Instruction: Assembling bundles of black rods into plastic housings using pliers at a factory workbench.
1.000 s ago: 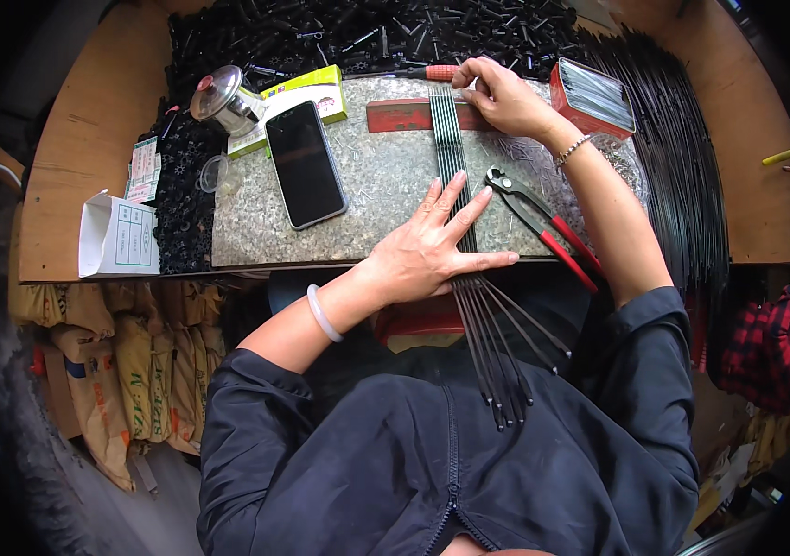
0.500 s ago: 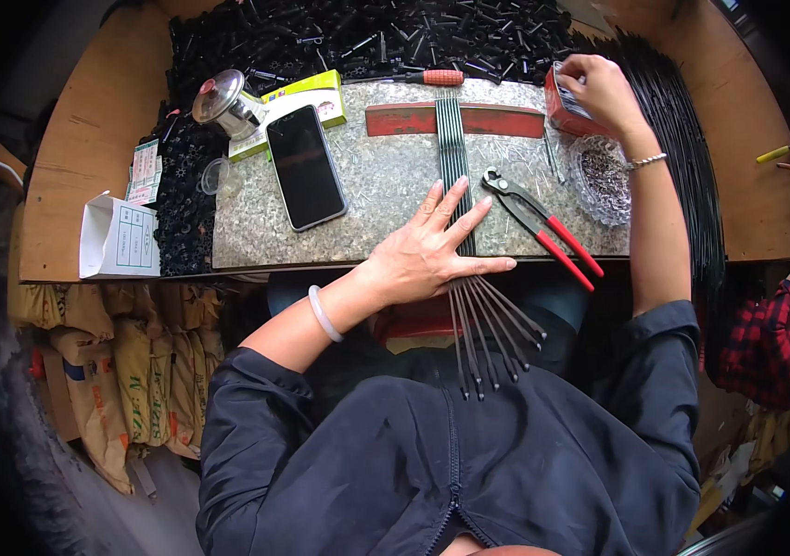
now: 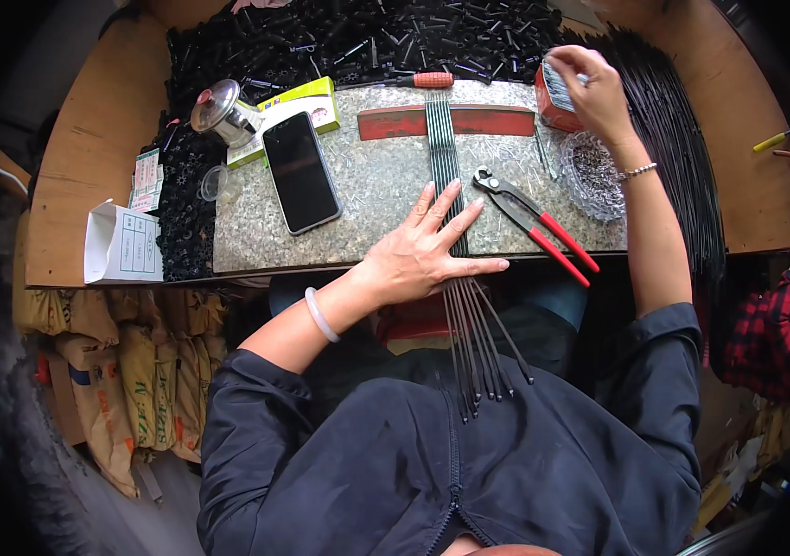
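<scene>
My left hand (image 3: pixel 425 252) lies flat with its fingers spread over a row of thin dark rods (image 3: pixel 443 157). The rods cross a red metal bar (image 3: pixel 492 122) on the stone slab; their knobbed lower ends fan out past the edge, over my lap. At the back right, my right hand (image 3: pixel 597 94) is over the mouth of a small red box (image 3: pixel 551 113), thumb and fingertips closed together. Whatever they pinch is too small to make out. Pincers with red handles (image 3: pixel 527 221) lie on the slab between my hands, jaws toward the bar.
Beside the red box stands a glass bowl (image 3: pixel 610 217) of small metal pieces. A phone (image 3: pixel 302 174), a yellow-green box (image 3: pixel 319 96) and a lidded metal pot (image 3: pixel 224 113) are on the left. A red-handled tool (image 3: pixel 432 81) lies behind the bar; black parts (image 3: pixel 349 37) are heaped beyond.
The rods' lower ends have drawn closer together and shifted slightly left. My right hand remains at the red box with its fingers slightly rearranged; my left hand keeps its place on the rods.
</scene>
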`<state>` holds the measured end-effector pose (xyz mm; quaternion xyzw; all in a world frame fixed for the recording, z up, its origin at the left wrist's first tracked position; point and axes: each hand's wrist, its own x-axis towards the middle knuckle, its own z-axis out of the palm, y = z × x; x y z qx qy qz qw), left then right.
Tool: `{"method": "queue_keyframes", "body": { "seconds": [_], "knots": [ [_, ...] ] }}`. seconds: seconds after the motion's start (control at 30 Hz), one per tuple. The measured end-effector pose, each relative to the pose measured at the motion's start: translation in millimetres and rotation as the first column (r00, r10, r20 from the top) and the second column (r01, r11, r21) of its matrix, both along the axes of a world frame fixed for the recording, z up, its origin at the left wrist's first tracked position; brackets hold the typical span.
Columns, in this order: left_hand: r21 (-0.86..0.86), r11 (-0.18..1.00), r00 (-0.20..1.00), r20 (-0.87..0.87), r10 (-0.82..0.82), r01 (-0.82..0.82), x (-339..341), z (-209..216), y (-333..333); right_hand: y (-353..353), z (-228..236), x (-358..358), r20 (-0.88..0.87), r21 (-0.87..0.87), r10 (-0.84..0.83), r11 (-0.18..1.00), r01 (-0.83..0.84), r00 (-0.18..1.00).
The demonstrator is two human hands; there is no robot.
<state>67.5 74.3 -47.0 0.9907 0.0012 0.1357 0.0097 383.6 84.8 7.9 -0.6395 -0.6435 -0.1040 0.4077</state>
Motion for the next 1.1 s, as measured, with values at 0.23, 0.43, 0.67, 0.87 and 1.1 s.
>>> {"method": "queue_keyframes", "body": {
  "seconds": [0.23,0.43,0.67,0.87,1.1],
  "knots": [
    [-0.020,1.000,1.000,-0.019,0.002,-0.002,1,2,-1,49,-34,-53,-0.245,-0.481,0.059,0.860,-0.174,0.968],
    [-0.018,1.000,1.000,-0.029,-0.006,0.005,-1,1,0,55,-36,-71,-0.332,-0.519,0.049,0.824,-0.226,0.942],
    [-0.105,0.995,1.000,-0.003,0.001,-0.001,-1,-1,0,57,-41,-70,-0.303,-0.523,0.043,0.828,-0.203,0.952],
    [-0.114,0.994,1.000,0.008,0.001,0.000,-1,-2,0,57,-33,-77,-0.288,-0.545,0.047,0.813,-0.204,0.957],
    [-0.097,0.995,1.000,0.018,0.000,0.002,0,-2,0,56,-41,-66,-0.260,-0.525,0.029,0.835,-0.166,0.965]
  ]
}}
